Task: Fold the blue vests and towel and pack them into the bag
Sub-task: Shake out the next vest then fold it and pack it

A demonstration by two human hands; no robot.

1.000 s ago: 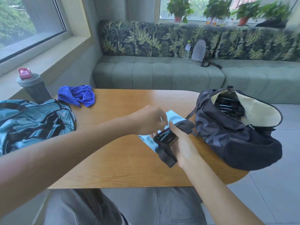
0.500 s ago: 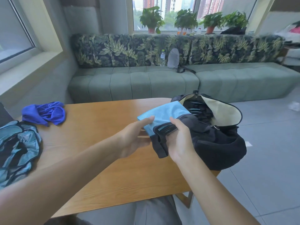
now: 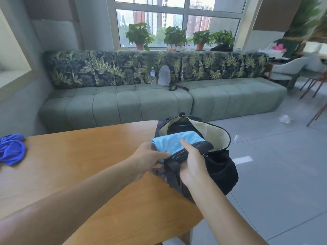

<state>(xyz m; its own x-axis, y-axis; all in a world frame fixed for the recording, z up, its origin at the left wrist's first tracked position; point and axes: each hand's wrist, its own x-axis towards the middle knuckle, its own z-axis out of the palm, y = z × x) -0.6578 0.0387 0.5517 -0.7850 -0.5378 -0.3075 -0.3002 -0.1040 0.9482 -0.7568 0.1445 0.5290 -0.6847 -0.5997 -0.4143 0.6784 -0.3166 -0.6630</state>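
Blue vest [image 3: 11, 151]: crumpled at the far left edge of the table [image 3: 79, 167], unfolded, well apart from my hands.
Left hand [image 3: 146, 158]: fingers curled under the near end of the folded light-blue towel [image 3: 174, 141], pinching it and feeding it toward the bag mouth.
Towel: folded flat, lying across the near rim of the bag, partly over the opening, not yet down inside.
Right hand [image 3: 192, 164]: fingers wrapped round the bag's near rim and strap, thumb laid on top of the towel.
Bag [image 3: 219, 167]: black, cream lining showing, mouth open; sits on the table's right corner with much of its body hanging past the edge.
Risk, bag: I judge a hard push on the towel could tip it off the corner, since so little of it rests on the table.
Risk, towel: the fold could spring open or snag on the rim if I let my thumb off early.
Writing: none readable on bag, towel or vest.
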